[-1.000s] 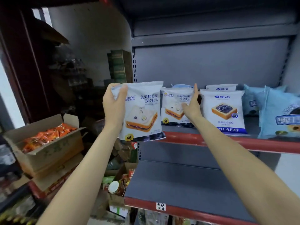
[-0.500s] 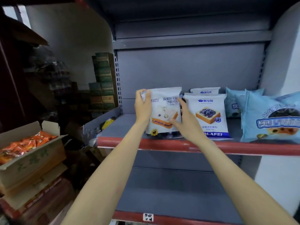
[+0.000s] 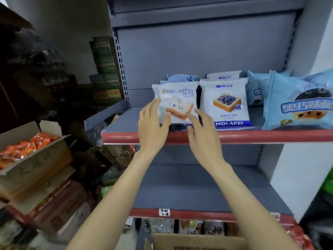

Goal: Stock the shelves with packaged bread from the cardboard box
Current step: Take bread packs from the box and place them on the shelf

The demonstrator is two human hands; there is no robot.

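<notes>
Both hands, left hand [image 3: 153, 127] and right hand [image 3: 201, 130], rest open-fingered against the white bread pack [image 3: 175, 101] upright at the shelf [image 3: 270, 136] front edge; released off-balance, it may topple forward.

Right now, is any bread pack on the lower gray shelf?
No: the lower shelf shows bare gray; packs like the sandwich pack stand on the upper shelf.

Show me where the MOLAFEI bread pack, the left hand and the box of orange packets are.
MOLAFEI bread pack [image 3: 225, 101]: head view, on the toast picture.
left hand [image 3: 152, 127]: head view, back of the hand.
box of orange packets [image 3: 36, 165]: head view, its front wall.
</notes>
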